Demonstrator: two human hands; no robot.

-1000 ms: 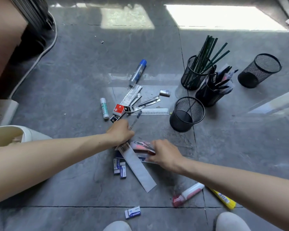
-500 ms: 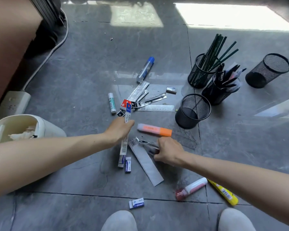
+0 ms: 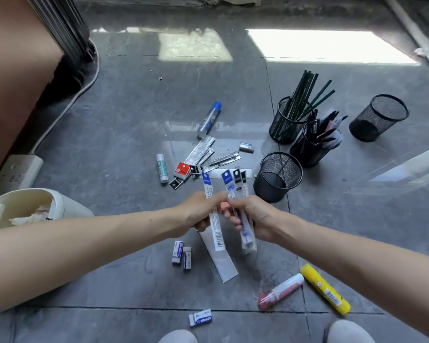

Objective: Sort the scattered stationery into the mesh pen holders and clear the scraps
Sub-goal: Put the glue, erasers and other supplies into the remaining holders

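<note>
My left hand (image 3: 198, 212) grips a long refill packet with a blue top (image 3: 212, 214), held upright above the floor. Beside it, my right hand (image 3: 252, 217) grips a bundle of refill packets (image 3: 237, 186) with blue and black tops. The two hands almost touch. An empty mesh holder (image 3: 278, 175) stands just beyond my right hand. Behind it stand a mesh holder of pens (image 3: 315, 144), another holder of green pencils (image 3: 289, 120) and an empty holder (image 3: 378, 117). More refill packets (image 3: 201, 154) lie fanned on the floor ahead.
A grey paper strip (image 3: 222, 263) lies under my hands. Around it lie erasers (image 3: 181, 254), a third eraser (image 3: 200, 317), a pink correction pen (image 3: 281, 290), a yellow glue stick (image 3: 325, 289), a small glue stick (image 3: 162, 168), a blue marker (image 3: 208, 120). A white bin (image 3: 22, 206) stands at left.
Both hands have lifted off the floor with packets and come together in the air. The orange highlighter seen half a second ago is now almost hidden behind my hands.
</note>
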